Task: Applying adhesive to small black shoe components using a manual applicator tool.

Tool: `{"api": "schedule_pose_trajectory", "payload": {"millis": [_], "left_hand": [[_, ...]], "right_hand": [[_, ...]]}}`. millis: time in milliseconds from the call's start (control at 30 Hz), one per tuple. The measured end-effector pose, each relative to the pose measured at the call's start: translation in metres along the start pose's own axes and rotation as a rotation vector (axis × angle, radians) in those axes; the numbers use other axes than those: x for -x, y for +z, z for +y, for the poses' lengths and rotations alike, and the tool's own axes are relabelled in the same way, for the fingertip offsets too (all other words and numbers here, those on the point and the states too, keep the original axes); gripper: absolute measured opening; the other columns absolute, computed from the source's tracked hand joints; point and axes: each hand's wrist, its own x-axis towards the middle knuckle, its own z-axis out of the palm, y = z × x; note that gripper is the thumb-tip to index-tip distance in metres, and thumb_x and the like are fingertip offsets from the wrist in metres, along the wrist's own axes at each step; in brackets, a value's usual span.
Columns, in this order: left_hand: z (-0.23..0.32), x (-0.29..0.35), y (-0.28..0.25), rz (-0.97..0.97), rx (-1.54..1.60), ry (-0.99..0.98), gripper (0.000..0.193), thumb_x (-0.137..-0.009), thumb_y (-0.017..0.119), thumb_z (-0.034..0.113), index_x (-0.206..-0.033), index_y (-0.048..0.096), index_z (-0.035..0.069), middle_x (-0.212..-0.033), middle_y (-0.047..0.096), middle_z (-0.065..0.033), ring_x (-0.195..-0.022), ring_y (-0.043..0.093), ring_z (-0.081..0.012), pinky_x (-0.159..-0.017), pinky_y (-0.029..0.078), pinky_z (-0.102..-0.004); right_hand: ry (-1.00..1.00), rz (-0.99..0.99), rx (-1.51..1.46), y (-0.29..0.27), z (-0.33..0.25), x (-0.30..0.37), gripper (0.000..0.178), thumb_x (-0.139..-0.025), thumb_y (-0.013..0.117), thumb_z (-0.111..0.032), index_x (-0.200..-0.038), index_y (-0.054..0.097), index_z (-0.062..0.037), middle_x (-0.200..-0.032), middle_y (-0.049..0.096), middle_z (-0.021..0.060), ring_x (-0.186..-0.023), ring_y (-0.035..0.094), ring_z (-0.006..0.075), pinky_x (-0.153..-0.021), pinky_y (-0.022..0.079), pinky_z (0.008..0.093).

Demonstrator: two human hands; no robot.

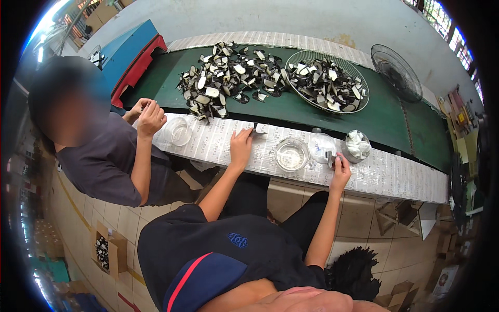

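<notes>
My left hand (pixel 241 147) reaches over the near ledge, fingertips closed on a small curved black-and-white piece (pixel 258 130). My right hand (pixel 341 172) is farther right, thumb and fingers pinching a small dark piece (pixel 329 156) whose exact kind is too small to make out. Between the hands stands a clear round bowl (pixel 291 155) with a little clear content. Beside it lies a clear shallow dish (pixel 321 144), partly behind the dark piece. A round tin (pixel 358 157) filled with crumpled white wads (pixel 357 141) stands just beyond my right hand.
A large heap of black-and-white pieces (pixel 228 78) covers part of the green conveyor belt (pixel 384 127). More fill a wire basket (pixel 368 93) near a fan (pixel 396 73). At left, a co-worker (pixel 104 151) handles something small by another clear bowl (pixel 178 131). The wrapped ledge (pixel 405 176) borders the belt.
</notes>
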Motion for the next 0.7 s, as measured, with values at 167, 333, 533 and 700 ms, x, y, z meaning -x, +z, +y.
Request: {"api": "schedule_pose_trajectory", "payload": {"millis": [167, 333, 533, 700], "left_hand": [[-0.006, 0.022, -0.038, -0.054, -0.209, 0.223, 0.033, -0.085, 0.056, -0.002, -0.118, 0.062, 0.003, -0.119, 0.064, -0.0125, -0.123, 0.053, -0.0315, -0.11, 0.027, -0.0508], [-0.008, 0.033, -0.05, -0.203, -0.066, 0.065, 0.037, -0.088, 0.061, 0.018, -0.121, 0.059, 0.001, -0.13, 0.056, -0.0153, -0.132, 0.042, -0.0349, -0.109, 0.023, -0.0588], [0.0, 0.009, -0.015, -0.195, -0.144, 0.044, 0.041, -0.09, 0.061, 0.031, -0.119, 0.058, 0.002, -0.139, 0.043, -0.0209, -0.135, 0.032, -0.0415, -0.107, 0.021, -0.063], [0.0, 0.006, -0.011, -0.131, 0.258, -0.128, 0.027, -0.095, 0.054, 0.021, -0.113, 0.059, 0.001, -0.122, 0.056, -0.0209, -0.125, 0.044, -0.0435, -0.103, 0.032, -0.0568]], "right_hand": [[0.011, -0.041, -0.015, 0.006, 0.002, -0.003, 0.024, -0.093, 0.061, -0.014, -0.112, 0.066, 0.0, -0.086, 0.063, -0.0003, -0.073, 0.051, 0.006, -0.067, 0.043, 0.0212], [0.007, -0.008, -0.024, 0.0, 0.004, -0.004, 0.024, -0.093, 0.061, -0.015, -0.112, 0.066, 0.0006, -0.086, 0.062, -0.0002, -0.073, 0.051, 0.0058, -0.066, 0.043, 0.0208], [-0.003, -0.02, -0.008, -0.001, 0.004, -0.005, 0.025, -0.094, 0.061, -0.015, -0.113, 0.065, -0.0002, -0.088, 0.061, -0.001, -0.073, 0.051, 0.0055, -0.066, 0.043, 0.0208], [0.0, -0.001, -0.042, -0.001, 0.007, 0.0, 0.025, -0.094, 0.06, -0.016, -0.113, 0.065, -0.0013, -0.087, 0.061, -0.0014, -0.072, 0.051, 0.0057, -0.065, 0.043, 0.0208]]}}
